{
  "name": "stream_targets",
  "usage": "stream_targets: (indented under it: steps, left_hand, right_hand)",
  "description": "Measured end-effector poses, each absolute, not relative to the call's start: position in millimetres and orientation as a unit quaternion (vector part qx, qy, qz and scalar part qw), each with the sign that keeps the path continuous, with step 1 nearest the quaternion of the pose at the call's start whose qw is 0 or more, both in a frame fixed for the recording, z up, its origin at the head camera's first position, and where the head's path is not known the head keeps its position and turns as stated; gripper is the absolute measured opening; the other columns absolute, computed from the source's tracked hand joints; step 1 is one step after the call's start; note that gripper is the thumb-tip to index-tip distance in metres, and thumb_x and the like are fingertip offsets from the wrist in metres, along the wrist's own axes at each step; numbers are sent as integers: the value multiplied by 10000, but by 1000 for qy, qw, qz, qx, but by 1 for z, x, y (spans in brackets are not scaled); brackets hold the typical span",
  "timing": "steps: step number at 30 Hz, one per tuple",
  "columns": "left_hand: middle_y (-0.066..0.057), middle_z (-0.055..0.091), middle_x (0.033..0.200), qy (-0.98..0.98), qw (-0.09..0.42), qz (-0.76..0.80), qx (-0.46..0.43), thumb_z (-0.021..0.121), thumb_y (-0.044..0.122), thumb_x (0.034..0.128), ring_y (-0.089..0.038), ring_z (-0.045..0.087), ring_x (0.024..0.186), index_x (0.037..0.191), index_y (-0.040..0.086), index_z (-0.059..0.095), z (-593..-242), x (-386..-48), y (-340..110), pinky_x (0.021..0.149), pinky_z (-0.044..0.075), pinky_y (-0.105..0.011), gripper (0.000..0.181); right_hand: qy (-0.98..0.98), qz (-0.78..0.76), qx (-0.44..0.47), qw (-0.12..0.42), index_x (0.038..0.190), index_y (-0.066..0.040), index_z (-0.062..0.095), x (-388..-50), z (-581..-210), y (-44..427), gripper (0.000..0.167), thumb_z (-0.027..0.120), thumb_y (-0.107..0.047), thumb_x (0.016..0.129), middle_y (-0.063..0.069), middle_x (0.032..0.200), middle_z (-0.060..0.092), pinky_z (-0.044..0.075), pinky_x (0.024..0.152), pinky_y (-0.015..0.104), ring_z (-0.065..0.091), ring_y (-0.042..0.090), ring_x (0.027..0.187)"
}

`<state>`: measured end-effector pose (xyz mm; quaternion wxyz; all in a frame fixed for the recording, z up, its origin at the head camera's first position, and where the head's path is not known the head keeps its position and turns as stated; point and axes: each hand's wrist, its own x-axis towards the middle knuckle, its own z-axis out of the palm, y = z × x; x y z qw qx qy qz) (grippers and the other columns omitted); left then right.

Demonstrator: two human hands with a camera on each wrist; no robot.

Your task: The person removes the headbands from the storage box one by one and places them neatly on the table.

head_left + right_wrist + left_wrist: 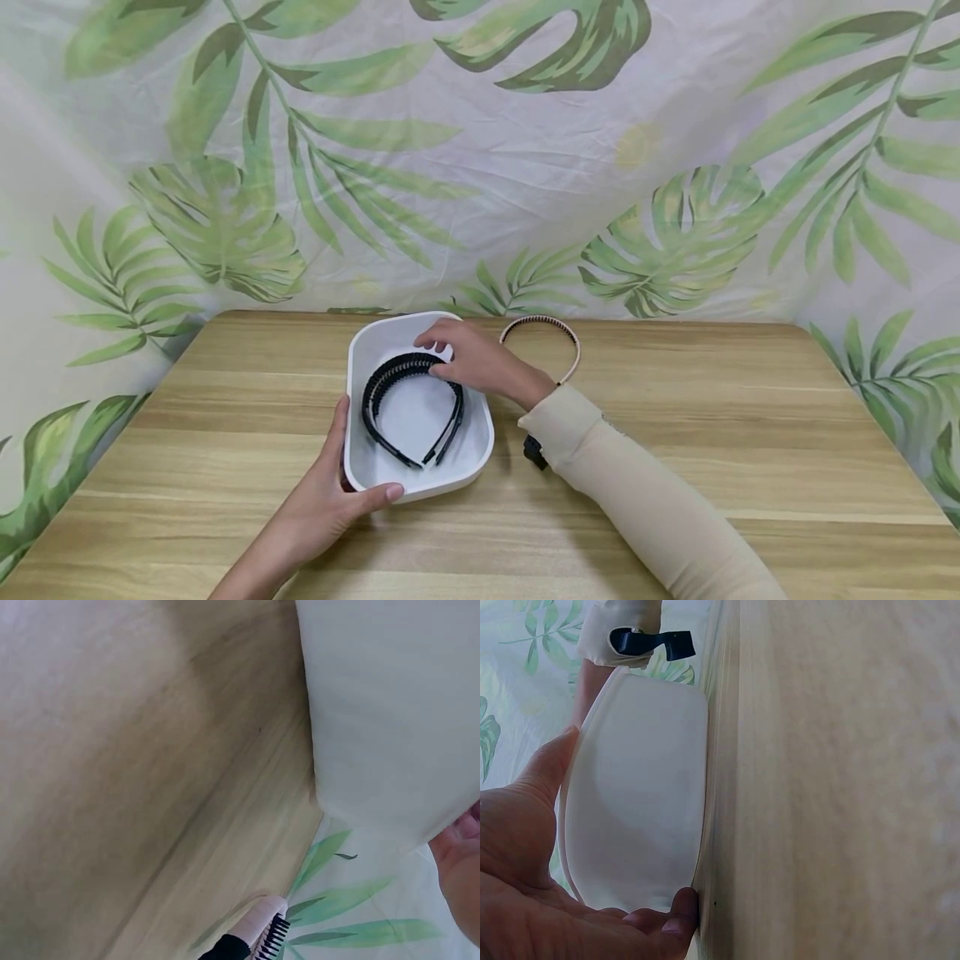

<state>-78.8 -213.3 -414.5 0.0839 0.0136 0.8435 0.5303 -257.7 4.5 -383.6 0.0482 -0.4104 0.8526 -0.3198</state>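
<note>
A white plastic storage bin (472, 454) with rounded corners stands on the table, holding several black toothed headbands (390, 454). My left hand (330, 492) grips its near-left corner; the left wrist view shows the thumb at the rim and the fingers low against the side wall. Over the bin's right wall reaches my right hand (472, 354), its fingers loosely bent and spread above the headbands. The thumb tip is close to the top one; whether it touches cannot be told. Right of the bin lies a pale headband (576, 337) with dark teeth, partly hidden by the right wrist.
The wood-grain table (712, 408) extends on both sides of the bin. Behind it hangs a leaf-patterned cloth (525, 192). A black strap piece (534, 452) sits under the right sleeve (622, 475).
</note>
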Motion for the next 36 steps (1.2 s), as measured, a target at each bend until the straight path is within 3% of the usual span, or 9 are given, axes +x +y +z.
stream_targets:
  steps: [14,36]
  left_hand:
    - [-219,72,1752,836,80,542,18,892,229,845,-333,496,1401,1667,215,-195,-413,-79,-212,971,420,-77,1363]
    - [-223,46,1754,837,79,542,19,887,224,851,-351,450,1443,1666,198,-199,-414,-79,-213,984,387,-54,1358]
  right_hand:
    - [863,-278,-421,35,1312,-29,702,-261,-386,-4,383,712,-25,929,114,1233,718,520,961,331,663,245,1092]
    - [870,-268,-413,28,1268,-29,728,-262,-392,-10,331,682,8,942,120,1172,716,527,932,323,661,231,1050]
